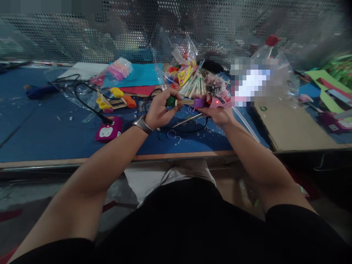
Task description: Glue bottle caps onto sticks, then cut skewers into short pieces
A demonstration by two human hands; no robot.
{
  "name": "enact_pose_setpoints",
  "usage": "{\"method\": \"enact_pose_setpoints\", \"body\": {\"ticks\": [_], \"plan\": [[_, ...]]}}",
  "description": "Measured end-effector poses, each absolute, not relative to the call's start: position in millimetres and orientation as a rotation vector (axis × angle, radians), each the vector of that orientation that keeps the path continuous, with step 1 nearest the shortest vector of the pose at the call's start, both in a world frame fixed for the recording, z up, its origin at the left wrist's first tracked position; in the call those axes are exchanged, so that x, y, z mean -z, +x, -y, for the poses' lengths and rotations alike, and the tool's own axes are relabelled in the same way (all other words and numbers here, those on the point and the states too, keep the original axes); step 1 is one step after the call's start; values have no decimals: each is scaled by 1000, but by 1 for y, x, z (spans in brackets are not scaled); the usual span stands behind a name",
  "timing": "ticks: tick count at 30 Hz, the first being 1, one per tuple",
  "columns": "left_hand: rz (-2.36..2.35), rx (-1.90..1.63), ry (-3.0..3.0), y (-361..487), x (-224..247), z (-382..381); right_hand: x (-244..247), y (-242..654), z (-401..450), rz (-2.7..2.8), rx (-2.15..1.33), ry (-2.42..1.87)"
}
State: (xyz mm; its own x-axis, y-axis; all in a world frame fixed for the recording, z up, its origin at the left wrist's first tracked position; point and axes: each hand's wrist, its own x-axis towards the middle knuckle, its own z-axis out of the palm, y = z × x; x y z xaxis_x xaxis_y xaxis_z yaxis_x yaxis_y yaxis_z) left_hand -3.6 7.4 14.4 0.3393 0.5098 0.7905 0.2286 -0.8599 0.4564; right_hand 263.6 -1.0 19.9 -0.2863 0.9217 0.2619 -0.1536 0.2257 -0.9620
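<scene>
Our left hand (160, 110) is closed in a pinch on the sticks (187, 102), near the end where the green cap (170, 101) sits against our fingers. Our right hand (220, 116) is wrapped around the glue gun (221, 101), with the purple cap (199, 103) at its fingertips; whether it grips that cap too, we cannot tell. The sticks look light and stiff, the 2 caps smooth and perhaps slippery, and any glued joint is probably fragile. We judge the bare wood close to a cap the best hold, away from the gun's tip. The sticks are over the middle of the table (55, 124), long axis roughly parallel to its front edge, the green-cap end pointing left, the purple-cap end right.
</scene>
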Motion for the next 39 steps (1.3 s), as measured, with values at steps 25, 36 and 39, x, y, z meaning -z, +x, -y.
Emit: {"method": "enact_pose_setpoints", "body": {"ticks": [25, 36, 39], "plan": [[-715, -1521, 2410, -5, -15, -6, -24, 264, 3, 1413, -1321, -814], [-704, -1538, 2409, -5, -15, -8, -21, 263, 3, 1428, -1299, -755], [-727, -1528, 2424, -5, -14, -8, -21, 264, 4, 1416, -1303, -810]]}}
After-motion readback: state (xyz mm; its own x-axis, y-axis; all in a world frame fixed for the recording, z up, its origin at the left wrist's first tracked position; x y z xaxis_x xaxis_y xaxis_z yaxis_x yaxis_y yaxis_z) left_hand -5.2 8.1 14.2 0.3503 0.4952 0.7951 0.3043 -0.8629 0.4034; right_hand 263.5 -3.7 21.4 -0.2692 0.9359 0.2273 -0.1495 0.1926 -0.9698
